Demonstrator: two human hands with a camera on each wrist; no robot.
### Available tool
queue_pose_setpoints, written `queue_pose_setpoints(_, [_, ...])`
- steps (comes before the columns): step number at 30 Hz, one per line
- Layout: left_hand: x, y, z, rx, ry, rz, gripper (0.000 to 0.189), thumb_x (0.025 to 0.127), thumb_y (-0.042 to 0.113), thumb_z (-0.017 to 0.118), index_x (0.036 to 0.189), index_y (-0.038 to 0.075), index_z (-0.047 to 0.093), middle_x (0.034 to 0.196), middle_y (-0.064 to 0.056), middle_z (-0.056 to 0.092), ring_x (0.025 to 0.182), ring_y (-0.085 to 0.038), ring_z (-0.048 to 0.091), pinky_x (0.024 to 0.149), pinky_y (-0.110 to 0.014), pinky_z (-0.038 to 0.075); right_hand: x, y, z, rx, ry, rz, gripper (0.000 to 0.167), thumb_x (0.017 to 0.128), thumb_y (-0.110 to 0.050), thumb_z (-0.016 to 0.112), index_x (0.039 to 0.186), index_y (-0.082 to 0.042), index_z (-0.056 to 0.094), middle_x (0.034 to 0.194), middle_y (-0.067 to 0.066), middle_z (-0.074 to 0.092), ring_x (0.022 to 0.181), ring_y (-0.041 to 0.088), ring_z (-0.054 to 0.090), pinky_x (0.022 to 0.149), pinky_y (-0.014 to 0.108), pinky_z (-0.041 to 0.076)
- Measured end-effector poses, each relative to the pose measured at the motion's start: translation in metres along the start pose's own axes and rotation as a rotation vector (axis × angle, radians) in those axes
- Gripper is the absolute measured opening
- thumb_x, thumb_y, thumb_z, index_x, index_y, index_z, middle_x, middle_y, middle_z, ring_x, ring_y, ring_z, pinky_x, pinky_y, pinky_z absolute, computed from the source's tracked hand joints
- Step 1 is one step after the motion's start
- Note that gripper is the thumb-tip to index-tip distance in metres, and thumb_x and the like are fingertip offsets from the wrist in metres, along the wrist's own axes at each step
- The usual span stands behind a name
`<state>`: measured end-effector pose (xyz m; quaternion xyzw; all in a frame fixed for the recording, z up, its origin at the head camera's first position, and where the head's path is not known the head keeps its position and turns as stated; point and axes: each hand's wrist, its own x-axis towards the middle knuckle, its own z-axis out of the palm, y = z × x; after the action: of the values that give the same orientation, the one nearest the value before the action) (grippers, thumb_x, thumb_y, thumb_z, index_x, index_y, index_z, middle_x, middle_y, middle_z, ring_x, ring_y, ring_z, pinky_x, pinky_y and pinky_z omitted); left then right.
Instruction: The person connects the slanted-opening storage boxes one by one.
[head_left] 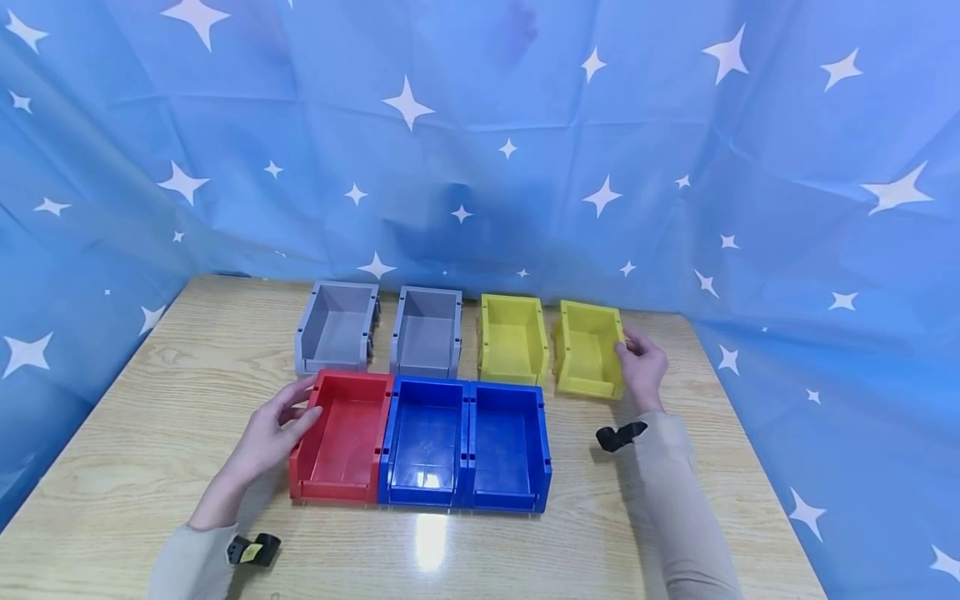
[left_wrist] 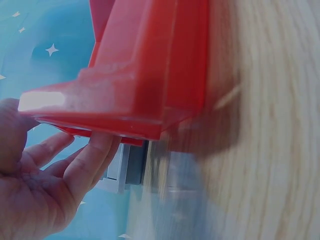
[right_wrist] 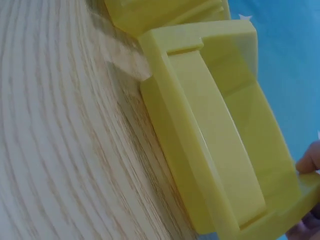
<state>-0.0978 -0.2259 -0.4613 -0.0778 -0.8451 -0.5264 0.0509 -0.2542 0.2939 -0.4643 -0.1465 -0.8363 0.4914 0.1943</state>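
Note:
My left hand (head_left: 272,432) holds the left side wall of a red plastic bin (head_left: 347,442), thumb over the rim and fingers along the outside. In the left wrist view, the fingers (left_wrist: 87,162) lie against that wall. On the far right, my right hand (head_left: 643,371) pinches the right wall of a yellow bin (head_left: 591,354). The right wrist view shows this yellow bin (right_wrist: 220,135) tilted in the picture, with the thumb at its rim. Two blue bins (head_left: 426,437) stand side by side, against the red one.
Behind the front row are two grey bins (head_left: 341,325) and another yellow bin (head_left: 513,337), spaced apart. All stand on a wood-grain table (head_left: 150,400). A blue curtain with white stars (head_left: 480,167) hangs behind the table and along its sides.

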Motion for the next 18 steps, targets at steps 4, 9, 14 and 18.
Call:
queue_pose_setpoints(4, [0.000, 0.000, 0.000, 0.003, 0.000, 0.000, 0.050, 0.090, 0.000, 0.059, 0.136, -0.004, 0.042, 0.123, -0.032, 0.052, 0.094, -0.040, 0.061, 0.070, -0.023, 0.052, -0.001, 0.001, 0.001, 0.032, 0.041, -0.007, 0.032, 0.084, 0.000, 0.062, 0.116, 0.000, 0.065, 0.092, 0.016, 0.065, 0.069, -0.006, 0.050, 0.064, 0.008, 0.042])
queue_pose_setpoints(9, [0.001, -0.002, 0.000, 0.019, -0.005, -0.011, 0.050, 0.091, 0.001, 0.058, 0.137, -0.003, 0.041, 0.124, -0.032, 0.052, 0.095, -0.041, 0.060, 0.071, -0.027, 0.054, -0.003, 0.000, -0.001, 0.053, 0.061, 0.030, 0.034, 0.084, 0.000, 0.061, 0.118, -0.001, 0.065, 0.095, 0.013, 0.064, 0.074, -0.003, 0.051, 0.066, 0.009, 0.043])
queue_pose_setpoints(14, [0.000, 0.001, -0.001, 0.008, -0.009, -0.023, 0.050, 0.091, 0.002, 0.058, 0.137, -0.003, 0.040, 0.124, -0.032, 0.051, 0.095, -0.041, 0.060, 0.070, -0.033, 0.056, -0.004, -0.004, -0.008, 0.043, 0.081, 0.036, 0.033, 0.083, -0.001, 0.061, 0.116, -0.002, 0.066, 0.093, 0.010, 0.065, 0.073, -0.002, 0.052, 0.065, 0.009, 0.044])
queue_pose_setpoints(18, [0.000, 0.003, -0.001, -0.005, -0.012, -0.024, 0.051, 0.091, 0.002, 0.058, 0.138, -0.003, 0.040, 0.125, -0.032, 0.051, 0.096, -0.041, 0.060, 0.070, -0.035, 0.056, -0.007, -0.008, -0.016, 0.037, 0.089, 0.036, 0.033, 0.083, -0.001, 0.062, 0.116, -0.002, 0.066, 0.095, 0.014, 0.067, 0.071, -0.004, 0.051, 0.065, 0.008, 0.043])
